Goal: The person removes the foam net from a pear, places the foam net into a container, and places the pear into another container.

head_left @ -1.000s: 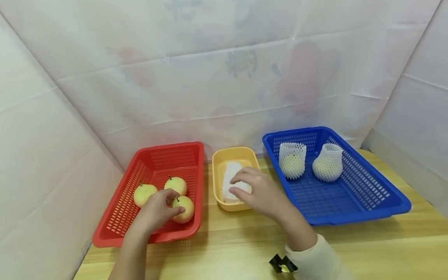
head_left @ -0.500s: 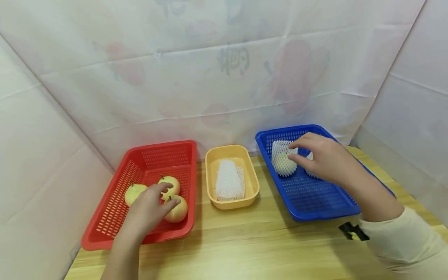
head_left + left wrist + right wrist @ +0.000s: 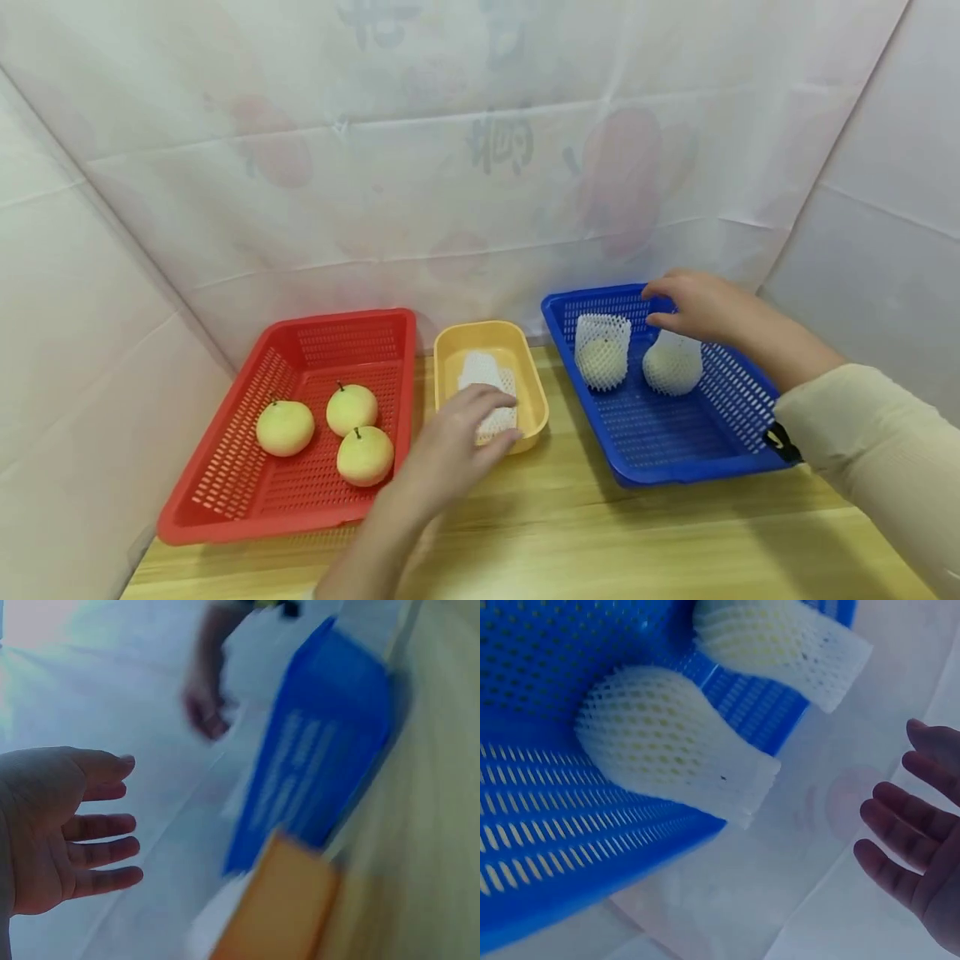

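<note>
— Pale cloth (image 3: 420, 75) walls, wood-grain table (image 3: 540, 533). On it?
— Blue basket (image 3: 667, 442), red basket (image 3: 285, 496), yellow tray (image 3: 487, 333) between.
— Contents?
— Blue: two net-sleeved pears (image 3: 672, 368), white mesh rising loose above the fruit. Red: three bare yellow pears (image 3: 365, 457), stems up. Tray: flattened white foam nets (image 3: 480, 368).
— Hands?
— Right hand (image 3: 701, 307): thumb and fingers parted, nothing held, near the right-hand sleeve, apart. Left hand (image 3: 453, 442): likewise wide, above the tray's near end.
— Writing?
— Characters (image 3: 501, 143) on the cloth, too faint to read.
</note>
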Demonstrator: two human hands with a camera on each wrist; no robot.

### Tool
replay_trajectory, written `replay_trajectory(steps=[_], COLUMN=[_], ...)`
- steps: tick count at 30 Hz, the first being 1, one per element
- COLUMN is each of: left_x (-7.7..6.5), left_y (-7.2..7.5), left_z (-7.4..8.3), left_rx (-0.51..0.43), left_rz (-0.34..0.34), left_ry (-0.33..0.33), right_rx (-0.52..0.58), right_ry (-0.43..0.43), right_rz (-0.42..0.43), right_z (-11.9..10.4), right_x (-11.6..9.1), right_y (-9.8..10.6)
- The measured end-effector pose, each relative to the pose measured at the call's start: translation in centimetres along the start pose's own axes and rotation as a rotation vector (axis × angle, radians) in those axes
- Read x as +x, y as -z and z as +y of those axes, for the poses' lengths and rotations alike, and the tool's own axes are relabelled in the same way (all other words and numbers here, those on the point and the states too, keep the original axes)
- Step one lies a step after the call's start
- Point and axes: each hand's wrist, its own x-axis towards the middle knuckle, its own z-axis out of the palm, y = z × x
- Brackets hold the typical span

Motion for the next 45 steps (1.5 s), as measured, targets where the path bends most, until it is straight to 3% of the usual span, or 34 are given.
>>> replay_trajectory(steps=[3, 7, 13, 18, 22, 32, 45], left_x=[1.4, 2.7, 3.7, 4.0, 4.2, 4.3, 4.4], left_y=[-3.2, -7.0, -10.2, -11.2, -11.9, -12.5, -12.8], left_z=[1.8, 3.9, 5.1, 5.5, 5.9, 6.3, 6.1], left_rx=[0.001, 0.127, 0.252, 0.28, 0.286, 0.274, 0.243], left_rz=[-0.08, -0.146, -0.154, -0.142, -0.129, -0.078, -0.054], left_ry=[-0.07, -0.191, -0.313, -0.335, -0.346, -0.359, -0.358], right_rx=[-0.065, -0.099, -0.041, 0.01, 0.025, -0.004, -0.049], right_ry=[0.008, 0.016, -0.02, -0.101, -0.14, -0.121, -0.052], right_rz=[-0.075, -0.173, -0.315, -0.439, -0.474, -0.417, -0.346], right_z=[0.0, -1.2, -3.0, -2.7, -1.5, 0.7, 1.5], right_x=[1.6, 3.3, 5.0, 6.0, 6.4, 6.6, 5.8], right_y=[-0.1, -0.7, -1.7, -2.8, -3.7, -5.1, -4.1])
